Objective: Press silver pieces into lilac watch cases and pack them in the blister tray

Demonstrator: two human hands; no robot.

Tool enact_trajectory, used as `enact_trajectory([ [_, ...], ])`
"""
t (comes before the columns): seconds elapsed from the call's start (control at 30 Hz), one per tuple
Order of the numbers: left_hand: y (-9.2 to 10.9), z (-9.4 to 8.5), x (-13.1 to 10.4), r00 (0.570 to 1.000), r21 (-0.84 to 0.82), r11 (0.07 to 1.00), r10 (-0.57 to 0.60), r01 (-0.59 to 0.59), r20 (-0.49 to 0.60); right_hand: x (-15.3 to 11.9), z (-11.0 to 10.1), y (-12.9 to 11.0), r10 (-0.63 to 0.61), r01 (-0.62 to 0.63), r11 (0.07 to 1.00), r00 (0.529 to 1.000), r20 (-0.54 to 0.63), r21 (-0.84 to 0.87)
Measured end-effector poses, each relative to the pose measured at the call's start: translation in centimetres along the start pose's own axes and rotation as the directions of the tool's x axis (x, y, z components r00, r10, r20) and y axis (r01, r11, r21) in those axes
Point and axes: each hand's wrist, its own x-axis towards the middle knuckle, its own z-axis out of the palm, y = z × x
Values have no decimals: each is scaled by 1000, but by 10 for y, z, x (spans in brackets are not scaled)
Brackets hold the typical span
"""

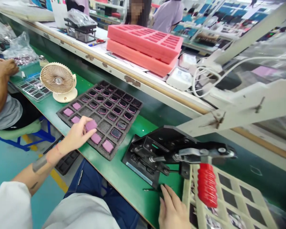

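Note:
My left hand (82,132) pinches a purple rounded-square piece, like a watch case (91,125), above the front part of a dark foam tray (111,156). Other purple pieces (108,146) lie in the tray's front compartments. Farther back, several purple-rimmed pieces with dark glossy faces (108,104) fill the cells. At the bench's front edge, my right hand (173,206) has its fingers closed over a thin dark tool (152,190); its kind is hard to tell. Just beyond that hand stands a black toggle-clamp press (154,156) with a red grip (207,184).
A cream tray (250,187) with dark squares and small parts lies right of the press. A beige fan (58,81) stands left of the foam tray. Red foam trays (143,44) are stacked on the shelf. A co-worker's hands (7,66) are at far left.

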Motion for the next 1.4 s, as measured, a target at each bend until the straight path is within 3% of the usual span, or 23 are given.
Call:
enact_trajectory([
  [0.07,-22,-24,27,995,276,957,101,-93,-16,-1,5,2,-98,98,995,995,24,-23],
  [0.13,-42,-41,53,986,435,887,168,-156,11,3,4,2,-163,164,985,986,27,-48],
  [0.27,-74,-55,84,975,462,859,192,-220,107,7,-11,2,-253,254,967,967,29,-22],
  [0.37,-81,-52,85,969,437,866,211,-245,125,1,-23,-7,-118,125,984,991,-62,125],
  [0.43,-73,-42,78,968,421,872,235,-251,90,-3,-25,-21,146,-89,953,972,-185,290],
  [0.5,-54,-24,69,952,367,878,291,-306,98,-5,-22,-39,454,-304,817,862,-223,489],
  [0.57,-29,3,61,904,294,857,373,-422,210,-3,-15,-55,623,-420,664,769,-147,618],
  [0.63,-3,33,57,824,268,802,421,-534,379,-1,-9,-66,629,-451,622,775,-65,640],
  [0.7,15,59,58,771,296,751,415,-590,484,1,-9,-72,598,-445,613,801,-16,653],
  [0.73,21,69,60,764,313,739,405,-597,502,1,-12,-73,608,-440,582,794,-6,684],
  [0.8,28,81,66,775,327,742,392,-585,495,1,-23,-75,677,-420,475,736,-17,773],
  [0.9,36,82,67,797,340,755,383,-561,467,1,-39,-80,764,-321,355,641,-74,878],
  [1.0,55,83,43,851,203,872,343,-446,397,3,-47,-90,779,-195,296,616,-118,935],
  [1.07,74,92,11,899,-106,977,214,-187,383,9,-49,-100,764,-133,277,632,-134,952],
  [1.13,92,108,-25,890,-407,903,67,138,451,17,-51,-111,728,-88,274,670,-147,958],
  [1.2,107,125,-58,861,-539,780,0,318,508,26,-53,-118,683,-51,299,709,-176,953],
  [1.3,117,145,-91,852,-598,700,-29,390,522,37,-55,-122,604,-19,372,764,-226,928],
  [1.4,120,152,-101,865,-601,713,-17,362,501,38,-54,-122,544,-14,424,803,-242,905],
])
